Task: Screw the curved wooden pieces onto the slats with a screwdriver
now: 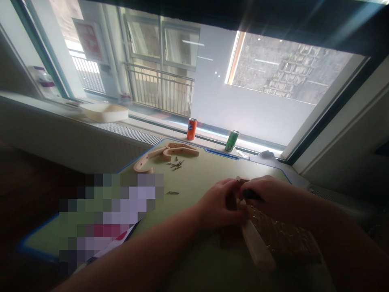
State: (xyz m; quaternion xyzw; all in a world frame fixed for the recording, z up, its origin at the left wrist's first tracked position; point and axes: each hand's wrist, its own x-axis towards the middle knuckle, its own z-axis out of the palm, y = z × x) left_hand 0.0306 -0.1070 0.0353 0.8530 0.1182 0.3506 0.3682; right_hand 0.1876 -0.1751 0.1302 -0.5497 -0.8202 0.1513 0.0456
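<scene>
Both forearms come in from the bottom and right, converging right of center over the green tabletop [194,190]. Left hand [217,205]: fingers curled forward, thumb across, pinching the pale wooden bar [258,247] near its far end. Right hand [267,188]: palm down, fingers closed round a black handle [253,195], angled at the bar beside the left fingertips. Bar slants toward the wearer, near end sticking out past the hands, alongside a brown taped block [282,233].

Edges: blue table rim [223,154] beyond the hands, window sill behind with orange can [191,129] and green can [232,140]. Left of the left hand, a stretch of tabletop, then a lone screw [173,193]; screw pile [176,164] and curved wooden pieces [182,151] farther off.

Handle's working end hidden by fingers; bar's middle covered by left thumb. Lower right dark, block's near edge hard to make out. Pixelated patch masks the table's left part.
</scene>
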